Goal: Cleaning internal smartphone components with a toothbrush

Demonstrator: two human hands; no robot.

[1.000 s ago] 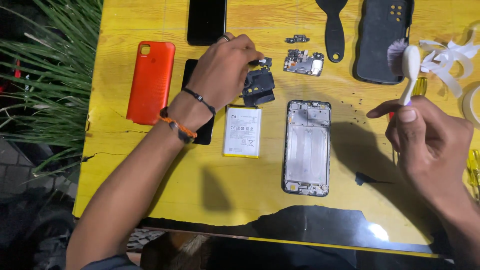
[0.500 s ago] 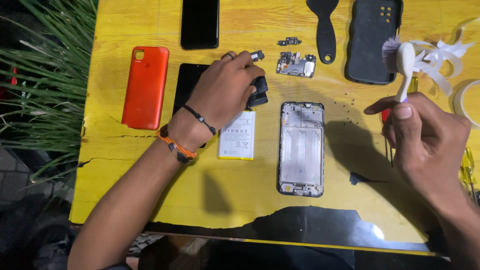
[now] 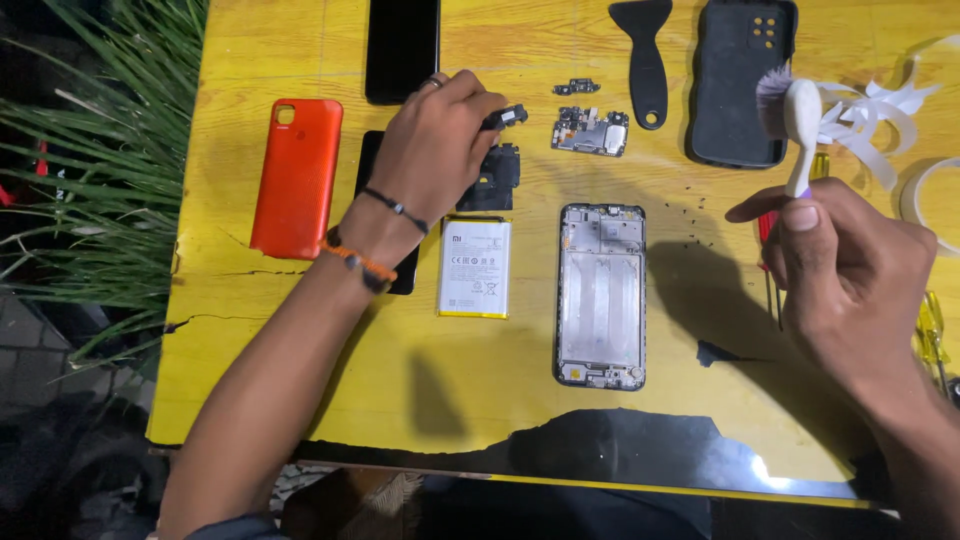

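Observation:
My left hand (image 3: pixel 432 150) reaches over the yellow table (image 3: pixel 300 350) and pinches a small black phone part (image 3: pixel 510 116) between its fingertips, just above a black inner cover plate (image 3: pixel 497 175). My right hand (image 3: pixel 850 270) holds a small white brush (image 3: pixel 795 120) upright, bristles up, at the right. Between the hands lie a white phone battery (image 3: pixel 475 267) and an opened phone frame (image 3: pixel 600 295). A small circuit board (image 3: pixel 590 132) lies above the frame.
An orange phone back cover (image 3: pixel 296 178) lies left, a dark phone (image 3: pixel 402 48) and a black case (image 3: pixel 742 80) at the top, with a black pry spatula (image 3: pixel 645 55). Tiny screws (image 3: pixel 690 225), white tape (image 3: pixel 880 115) and screwdrivers (image 3: pixel 932 330) sit right. Plant leaves (image 3: pixel 90 150) border the left edge.
My left hand has lifted the small black part off the cover plate and moved it up and right. The brush hand has stayed nearly still.

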